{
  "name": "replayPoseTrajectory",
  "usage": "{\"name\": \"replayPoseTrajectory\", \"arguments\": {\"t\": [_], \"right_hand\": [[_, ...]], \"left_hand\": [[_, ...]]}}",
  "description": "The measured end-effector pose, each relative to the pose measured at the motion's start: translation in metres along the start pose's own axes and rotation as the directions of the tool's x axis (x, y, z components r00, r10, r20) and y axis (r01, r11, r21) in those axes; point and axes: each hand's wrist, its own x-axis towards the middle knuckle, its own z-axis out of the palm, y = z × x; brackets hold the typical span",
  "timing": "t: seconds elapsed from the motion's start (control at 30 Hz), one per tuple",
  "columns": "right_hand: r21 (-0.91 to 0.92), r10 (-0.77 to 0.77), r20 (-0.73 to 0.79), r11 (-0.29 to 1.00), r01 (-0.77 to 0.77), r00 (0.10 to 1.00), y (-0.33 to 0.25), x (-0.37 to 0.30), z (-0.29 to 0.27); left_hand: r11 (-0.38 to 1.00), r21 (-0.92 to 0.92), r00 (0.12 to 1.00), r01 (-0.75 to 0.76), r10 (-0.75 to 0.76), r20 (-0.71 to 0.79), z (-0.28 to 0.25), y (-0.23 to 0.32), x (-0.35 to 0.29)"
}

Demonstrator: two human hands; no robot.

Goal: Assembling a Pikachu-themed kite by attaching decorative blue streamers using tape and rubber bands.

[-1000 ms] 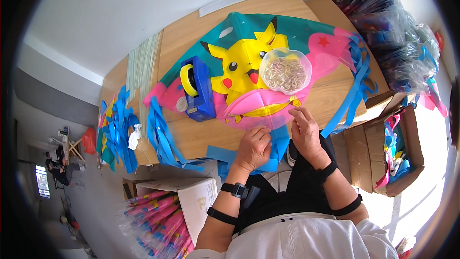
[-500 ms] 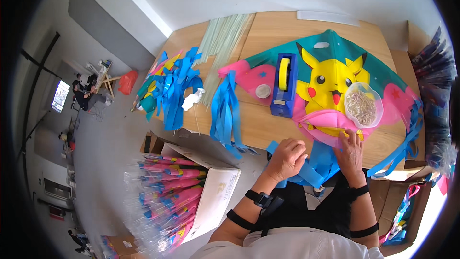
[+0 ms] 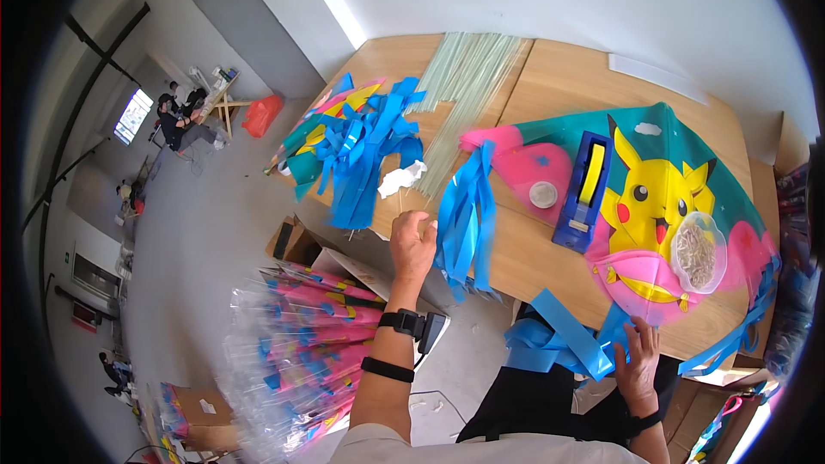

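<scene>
Hands are well apart at the near edge of the tabletop (image 3: 571, 86). The left hand (image 3: 413, 247) has its fingers curled, just below a white tissue (image 3: 402, 179) and beside blue streamers (image 3: 464, 228) at the kite's left tip; whether it grips anything cannot be told. The right hand (image 3: 638, 367), fingers partly bent, is at the kite's lower edge, near more blue strips (image 3: 550, 345); its grip cannot be told either. The kite (image 3: 640, 241), teal and pink with a yellow figure, lies spread on the right part of the tabletop. On it are a blue tape dispenser (image 3: 582, 198), a clear disc (image 3: 543, 195) and a bowl (image 3: 700, 253) of small pale pieces. Farther left lie a blue pile (image 3: 365, 163) and pale rods (image 3: 468, 69). Wrapped pink bundles (image 3: 309, 344) fill a box below; beyond, near a red bag (image 3: 262, 116), sits a person (image 3: 176, 125).
</scene>
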Motion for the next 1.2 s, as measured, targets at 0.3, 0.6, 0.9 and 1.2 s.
{"name": "replayPoseTrajectory", "arguments": {"t": [0.3, 0.6, 0.9, 1.2], "right_hand": [[0.138, -0.190, 0.078, 0.974, 0.178, 0.979, -0.028, 0.015, 0.024], [0.306, -0.142, 0.103, 0.946, 0.104, 0.984, -0.047, 0.027, 0.046], [0.397, -0.203, 0.158, 0.909, 0.126, 0.966, -0.054, 0.060, 0.043], [0.395, -0.185, 0.182, 0.913, 0.100, 0.966, -0.045, 0.061, 0.054]], "left_hand": [[0.907, -0.223, 0.869, 0.357, -0.410, -0.278, 0.003, -0.145, 0.046], [0.919, 0.110, 0.922, 0.378, -0.363, -0.134, -0.022, -0.217, 0.093], [0.810, 0.507, 0.920, 0.297, -0.384, 0.075, 0.009, -0.208, 0.156], [0.840, 0.373, 0.799, 0.394, -0.514, 0.313, -0.016, -0.260, 0.190]]}}
